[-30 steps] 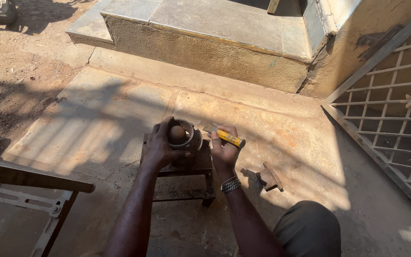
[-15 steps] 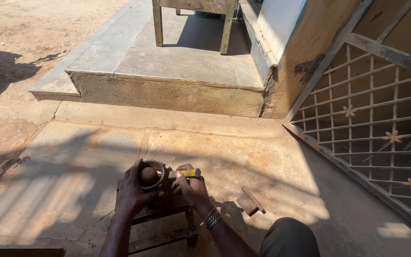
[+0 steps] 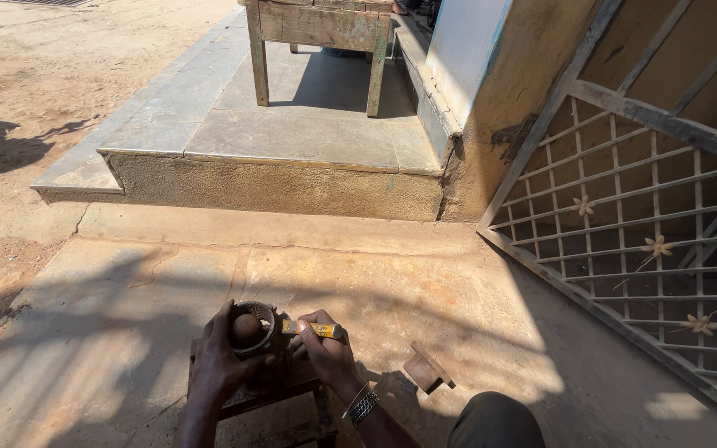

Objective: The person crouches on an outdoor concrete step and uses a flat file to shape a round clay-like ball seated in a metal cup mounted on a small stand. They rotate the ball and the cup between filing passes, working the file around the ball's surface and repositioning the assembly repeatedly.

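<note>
Both hands at work on a round metal part on a low metal stand, outdoors on sunlit concrete.

Left hand point(image 3: 224, 358) is closed around a round, rusty-brown metal ring-shaped part with a ball-like centre point(image 3: 251, 329), steadying it on top of the small dark metal stand point(image 3: 280, 390), which sits on the concrete floor point(image 3: 392, 282) at the bottom edge of the view. Right hand point(image 3: 325, 353), a metal-link watch point(image 3: 363, 406) on its wrist, grips a yellow-handled tool point(image 3: 315, 329); the tool lies roughly level, its tip meeting the right rim of the part. A small brownish block-like object point(image 3: 426, 367) lies on the floor just right of the hands; kind not discernible. Beyond: a raised tiled step point(image 3: 292, 137) carrying a worn wooden table point(image 3: 319, 29), and a rusted lattice gate with flower ornaments point(image 3: 657, 241) leaning at right.
</note>
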{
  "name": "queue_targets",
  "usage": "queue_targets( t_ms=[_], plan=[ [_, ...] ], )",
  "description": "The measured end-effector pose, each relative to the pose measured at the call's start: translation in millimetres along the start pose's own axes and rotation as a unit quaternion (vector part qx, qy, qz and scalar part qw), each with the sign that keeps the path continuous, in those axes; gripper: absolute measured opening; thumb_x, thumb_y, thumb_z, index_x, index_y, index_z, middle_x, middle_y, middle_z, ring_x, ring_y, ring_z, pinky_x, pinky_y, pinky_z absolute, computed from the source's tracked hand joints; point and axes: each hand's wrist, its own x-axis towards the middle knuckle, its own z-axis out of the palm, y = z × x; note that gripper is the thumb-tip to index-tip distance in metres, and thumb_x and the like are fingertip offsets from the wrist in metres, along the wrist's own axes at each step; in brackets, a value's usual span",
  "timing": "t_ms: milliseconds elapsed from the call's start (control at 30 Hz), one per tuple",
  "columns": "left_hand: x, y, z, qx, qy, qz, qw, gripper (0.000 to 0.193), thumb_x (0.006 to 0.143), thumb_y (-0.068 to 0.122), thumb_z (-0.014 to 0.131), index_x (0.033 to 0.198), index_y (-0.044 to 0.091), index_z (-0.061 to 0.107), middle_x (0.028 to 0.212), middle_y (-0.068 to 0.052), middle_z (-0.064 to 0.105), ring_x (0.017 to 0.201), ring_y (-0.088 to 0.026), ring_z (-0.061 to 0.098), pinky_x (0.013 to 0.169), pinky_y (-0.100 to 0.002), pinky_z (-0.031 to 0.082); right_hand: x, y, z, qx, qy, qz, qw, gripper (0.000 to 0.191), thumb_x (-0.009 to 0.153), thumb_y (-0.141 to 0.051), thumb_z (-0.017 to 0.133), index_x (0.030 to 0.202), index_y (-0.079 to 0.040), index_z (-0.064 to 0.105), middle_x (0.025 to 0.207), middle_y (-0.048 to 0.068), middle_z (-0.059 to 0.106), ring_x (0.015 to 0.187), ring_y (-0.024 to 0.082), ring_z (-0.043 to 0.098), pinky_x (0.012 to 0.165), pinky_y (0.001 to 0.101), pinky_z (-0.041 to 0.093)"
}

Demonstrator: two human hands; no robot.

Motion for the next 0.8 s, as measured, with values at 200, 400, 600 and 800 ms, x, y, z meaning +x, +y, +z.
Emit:
queue_targets(
  t_ms=[200, 400, 600, 800],
  plan=[
    [-1, 0, -1, 0.011, 0.007, -0.004, 1.0, 0.137, 0.044, 0.033, 0.104, 0.157, 0.025, 0.028, 0.15, -0.01, 0.048, 0.135, -0.036, 0.054, 0.11, -0.052, 0.052, -4, -3, 3, -0.009, 0.013, -0.013, 1.0, 0.029, 0.103, -0.027, 0.059, 0.113, -0.001, 0.063, 0.085, 0.01, 0.075, 0.077, 0.013, 0.074, 0.069, 0.0287, 0.06],
    [-4, 6, -3, 0.021, 0.012, -0.016, 1.0, 0.137, 0.044, 0.033, 0.104, 0.158, 0.024, 0.028, 0.149, -0.01, 0.049, 0.134, -0.035, 0.054, 0.111, -0.051, 0.052, -7, -8, 2, -0.041, 0.019, -0.072, 0.996, 0.024, 0.102, -0.022, 0.06, 0.109, 0.0, 0.064, 0.095, 0.009, 0.074, 0.083, 0.012, 0.077, 0.072, 0.0261, 0.062],
    [-14, 12, -7, 0.039, 0.037, -0.012, 0.998, 0.137, 0.045, 0.033, 0.103, 0.159, 0.021, 0.028, 0.151, -0.009, 0.05, 0.136, -0.035, 0.051, 0.11, -0.054, 0.05, -6, 1, 5, -0.004, 0.016, -0.061, 0.998, 0.019, 0.1, -0.017, 0.062, 0.107, 0.002, 0.064, 0.093, 0.007, 0.072, 0.078, 0.01, 0.071, 0.068, 0.0273, 0.061],
    [-16, 2, 2, 0.021, 0.057, 0.015, 0.998, 0.136, 0.048, 0.035, 0.102, 0.161, 0.019, 0.028, 0.151, -0.012, 0.047, 0.138, -0.038, 0.048, 0.109, -0.056, 0.048, -2, 20, -3, 0.077, 0.033, -0.013, 0.996, 0.027, 0.105, -0.022, 0.053, 0.106, 0.002, 0.065, 0.081, 0.009, 0.072, 0.064, 0.011, 0.066, 0.059, 0.024, 0.054]
  ],
)
